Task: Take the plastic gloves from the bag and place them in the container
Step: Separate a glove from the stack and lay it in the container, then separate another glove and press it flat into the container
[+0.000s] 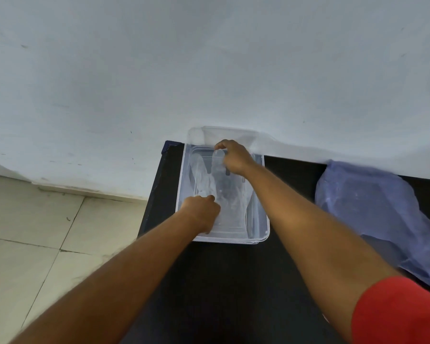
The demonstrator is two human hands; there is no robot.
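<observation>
A clear rectangular plastic container (pixel 262 219) stands on the black table by the wall. Thin see-through plastic gloves (pixel 230 192) lie spread flat inside it, fingers pointing to the wall. My left hand (pixel 202 214) rests in the container's near left part, fingers closed on the cuff end of a glove. My right hand (pixel 235 156) is over the far end, pinching a glove fingertip between thumb and forefinger. The bluish plastic bag (pixel 380 217) lies crumpled on the table to the right, about a hand's width from the container.
A clear lid (pixel 233 134) leans against the pale wall behind the container. The black table (pixel 233 281) ends just left of the container, with tiled floor (pixel 35 232) beyond. A red sleeve (pixel 397 311) shows at lower right.
</observation>
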